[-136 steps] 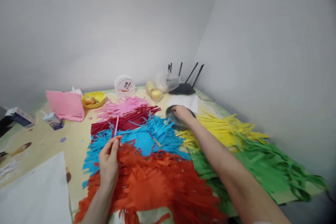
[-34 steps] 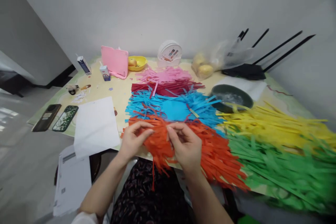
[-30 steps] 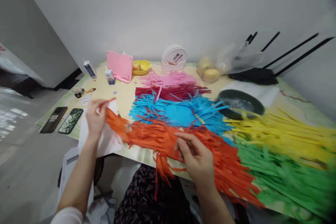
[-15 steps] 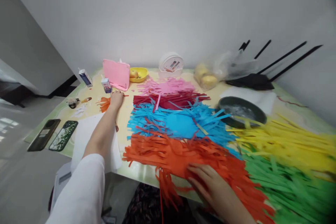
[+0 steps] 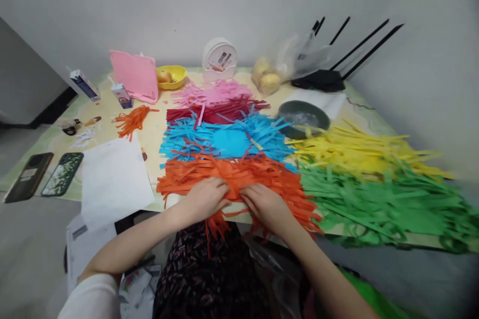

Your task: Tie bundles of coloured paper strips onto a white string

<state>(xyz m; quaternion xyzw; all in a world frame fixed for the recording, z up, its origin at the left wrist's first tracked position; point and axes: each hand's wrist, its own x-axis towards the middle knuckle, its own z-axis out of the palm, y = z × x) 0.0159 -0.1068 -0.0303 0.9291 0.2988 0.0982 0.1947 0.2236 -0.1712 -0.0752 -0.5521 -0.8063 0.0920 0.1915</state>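
Note:
An orange fringed sheet (image 5: 235, 179), cut into thin strips like crepe paper or soft cloth, lies along the table's front edge with some strips hanging over. My left hand (image 5: 207, 200) and my right hand (image 5: 266, 203) meet near its middle. Each has its fingers bent and closed on the sheet's front part, a small gap between them. Right behind it lies a blue fringed sheet (image 5: 230, 142), then a dark red one (image 5: 213, 114) and a pink one (image 5: 217, 93). A small orange bundle of strips (image 5: 132, 120) rests apart at the left.
Yellow (image 5: 355, 152) and green fringed sheets (image 5: 374, 199) spread to the right, beside a dark round bowl (image 5: 304, 118). White paper (image 5: 116, 179) and two phones (image 5: 63, 174) lie left. Behind stand a pink tablet case (image 5: 134, 76), drink cartons (image 5: 121, 95) and a yellow fruit bowl (image 5: 177, 77).
My left hand has left the small orange bundle and come to the orange sheet beside my right hand. My view has shifted, so the table sits higher and further left.

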